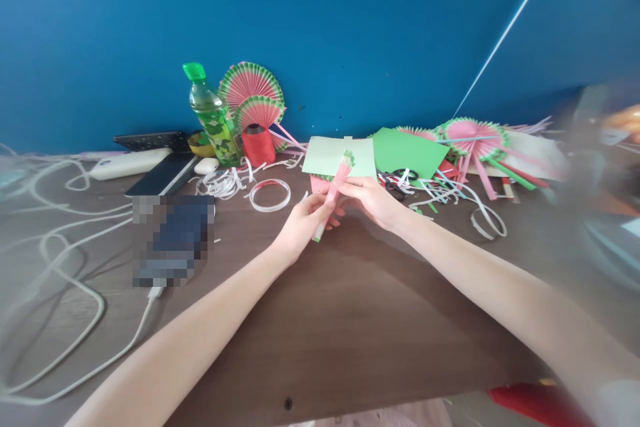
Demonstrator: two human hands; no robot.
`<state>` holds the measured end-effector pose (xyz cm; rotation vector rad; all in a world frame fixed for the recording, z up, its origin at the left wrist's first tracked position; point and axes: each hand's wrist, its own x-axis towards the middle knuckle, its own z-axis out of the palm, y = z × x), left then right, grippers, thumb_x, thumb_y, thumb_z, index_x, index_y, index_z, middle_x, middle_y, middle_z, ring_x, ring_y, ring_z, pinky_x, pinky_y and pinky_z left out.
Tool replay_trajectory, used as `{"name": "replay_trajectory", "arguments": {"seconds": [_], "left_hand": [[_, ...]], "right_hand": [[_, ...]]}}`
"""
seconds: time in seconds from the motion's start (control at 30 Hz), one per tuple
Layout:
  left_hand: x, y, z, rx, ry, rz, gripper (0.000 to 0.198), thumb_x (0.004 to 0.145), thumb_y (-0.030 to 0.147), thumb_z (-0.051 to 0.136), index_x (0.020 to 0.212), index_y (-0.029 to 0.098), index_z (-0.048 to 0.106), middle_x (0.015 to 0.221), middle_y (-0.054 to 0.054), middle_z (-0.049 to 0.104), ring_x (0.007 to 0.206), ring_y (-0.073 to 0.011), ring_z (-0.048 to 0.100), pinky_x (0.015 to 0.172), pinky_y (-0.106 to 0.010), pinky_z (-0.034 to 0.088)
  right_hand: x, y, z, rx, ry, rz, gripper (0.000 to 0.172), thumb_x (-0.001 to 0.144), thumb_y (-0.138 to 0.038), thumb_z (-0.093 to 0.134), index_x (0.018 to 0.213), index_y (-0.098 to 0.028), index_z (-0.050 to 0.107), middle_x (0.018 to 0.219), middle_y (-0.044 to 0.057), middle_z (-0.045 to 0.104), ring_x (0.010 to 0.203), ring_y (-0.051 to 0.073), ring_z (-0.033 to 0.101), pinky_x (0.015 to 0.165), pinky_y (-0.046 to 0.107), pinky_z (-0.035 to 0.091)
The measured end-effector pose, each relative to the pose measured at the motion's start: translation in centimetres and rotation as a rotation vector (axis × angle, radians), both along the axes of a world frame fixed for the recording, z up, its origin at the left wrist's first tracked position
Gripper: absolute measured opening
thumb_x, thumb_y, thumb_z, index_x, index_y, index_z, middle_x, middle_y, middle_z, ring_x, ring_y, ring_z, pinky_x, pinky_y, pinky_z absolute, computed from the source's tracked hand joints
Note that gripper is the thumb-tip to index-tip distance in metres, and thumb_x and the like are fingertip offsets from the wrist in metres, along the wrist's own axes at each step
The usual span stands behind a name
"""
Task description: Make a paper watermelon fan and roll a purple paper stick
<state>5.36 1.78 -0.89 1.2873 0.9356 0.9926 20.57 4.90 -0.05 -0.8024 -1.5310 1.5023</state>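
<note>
A folded strip of pink paper [345, 170] with green and white ends is held tilted above the middle of the desk. My left hand [311, 217] pinches its lower half, thumb on top and fingers partly hidden behind. Higher up, the fingers of my right hand [367, 197] close on the strip's side. Just behind both hands lies a pale green sheet [320, 153], with a bit of pink pleated paper showing at its lower edge. A brighter green sheet [407, 153] is to the right of it.
Pink and green pleated fans [253, 87] lean on the blue wall beside a green-capped bottle [215, 120] and a red roll [259, 147]. A tape ring [270, 195] and white paper scraps [225, 181] lie leftward, near a pixelated phone [175, 240] on a cable. More fans [473, 137] are right.
</note>
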Motion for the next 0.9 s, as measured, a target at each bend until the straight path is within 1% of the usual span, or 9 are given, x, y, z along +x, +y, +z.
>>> {"name": "replay_trajectory", "arguments": {"seconds": [0.13, 0.33, 0.4, 0.5, 0.57, 0.6, 0.67, 0.77, 0.9], "left_hand": [[-1.1, 0.8, 0.4, 0.047, 0.152, -0.024, 0.027, 0.076, 0.04, 0.058, 0.082, 0.013, 0.059, 0.081, -0.005, 0.066, 0.059, -0.0093, 0.057, 0.058, -0.023, 0.043], [-2.1, 1.7, 0.3, 0.177, 0.377, -0.047, 0.031, 0.079, 0.045, 0.052, 0.082, 0.015, 0.058, 0.079, -0.006, 0.065, 0.063, -0.013, 0.058, 0.06, -0.027, 0.043], [-2.0, 1.6, 0.2, 0.315, 0.442, 0.076, 0.026, 0.079, 0.042, 0.055, 0.085, 0.016, 0.055, 0.083, -0.005, 0.062, 0.07, -0.0142, 0.057, 0.065, -0.028, 0.043], [-1.7, 1.0, 0.3, 0.623, 0.617, 0.351, 0.016, 0.076, 0.031, 0.06, 0.081, 0.018, 0.054, 0.089, -0.004, 0.053, 0.085, -0.0168, 0.051, 0.075, -0.031, 0.041], [-1.5, 0.7, 0.5, 0.743, 0.745, 0.381, 0.006, 0.077, 0.024, 0.059, 0.078, 0.019, 0.057, 0.089, -0.004, 0.05, 0.087, -0.0178, 0.048, 0.079, -0.033, 0.038], [-1.4, 0.6, 0.6, 0.756, 0.785, 0.364, 0.003, 0.078, 0.022, 0.056, 0.078, 0.02, 0.058, 0.088, -0.004, 0.05, 0.086, -0.0178, 0.048, 0.079, -0.034, 0.038], [-1.4, 0.4, 0.8, 0.725, 0.801, 0.344, 0.007, 0.08, 0.02, 0.052, 0.078, 0.02, 0.059, 0.084, -0.004, 0.051, 0.082, -0.0175, 0.049, 0.076, -0.033, 0.038], [-1.4, 0.5, 1.0, 0.648, 0.752, 0.34, 0.011, 0.08, 0.02, 0.05, 0.072, 0.018, 0.057, 0.077, -0.002, 0.053, 0.075, -0.0158, 0.05, 0.07, -0.029, 0.038], [-1.5, 0.4, 1.1, 0.629, 0.697, 0.338, 0.013, 0.079, 0.021, 0.051, 0.068, 0.018, 0.058, 0.073, -0.001, 0.053, 0.068, -0.013, 0.049, 0.066, -0.025, 0.038]], "right_hand": [[0.1, 0.2, -0.3, 0.017, -0.045, -0.097, 0.027, 0.069, -0.039, 0.068, 0.072, -0.012, 0.066, 0.066, 0.003, 0.062, 0.063, 0.013, 0.055, 0.062, 0.029, 0.043], [0.0, 0.1, -0.5, 0.082, -0.106, -0.108, 0.027, 0.066, -0.038, 0.07, 0.075, -0.013, 0.067, 0.07, 0.004, 0.064, 0.066, 0.014, 0.058, 0.064, 0.03, 0.046], [-0.1, 0.1, -0.6, 0.102, -0.113, -0.162, 0.026, 0.066, -0.038, 0.068, 0.074, -0.013, 0.067, 0.069, 0.003, 0.064, 0.064, 0.013, 0.057, 0.065, 0.03, 0.046], [-0.4, 0.0, -0.6, 0.117, -0.133, -0.25, 0.024, 0.066, -0.036, 0.068, 0.073, -0.013, 0.067, 0.066, 0.003, 0.064, 0.061, 0.013, 0.055, 0.066, 0.03, 0.046], [-0.5, -0.3, -0.5, 0.128, -0.138, -0.282, 0.023, 0.067, -0.036, 0.067, 0.074, -0.014, 0.068, 0.062, 0.001, 0.062, 0.061, 0.013, 0.055, 0.066, 0.03, 0.046], [-0.6, -0.4, -0.4, 0.138, -0.138, -0.29, 0.023, 0.067, -0.036, 0.066, 0.074, -0.014, 0.068, 0.061, 0.001, 0.062, 0.061, 0.013, 0.055, 0.066, 0.03, 0.046], [-0.7, -0.7, -0.2, 0.17, -0.145, -0.297, 0.021, 0.069, -0.035, 0.065, 0.075, -0.015, 0.069, 0.061, 0.0, 0.062, 0.063, 0.013, 0.055, 0.066, 0.029, 0.046], [-0.8, -1.1, -0.2, 0.231, -0.16, -0.306, 0.02, 0.071, -0.036, 0.063, 0.074, -0.017, 0.069, 0.063, 0.001, 0.062, 0.064, 0.013, 0.056, 0.066, 0.029, 0.047], [-1.0, -1.3, -0.3, 0.244, -0.148, -0.309, 0.022, 0.071, -0.038, 0.064, 0.074, -0.016, 0.068, 0.068, 0.003, 0.065, 0.063, 0.014, 0.057, 0.064, 0.029, 0.047]]}}
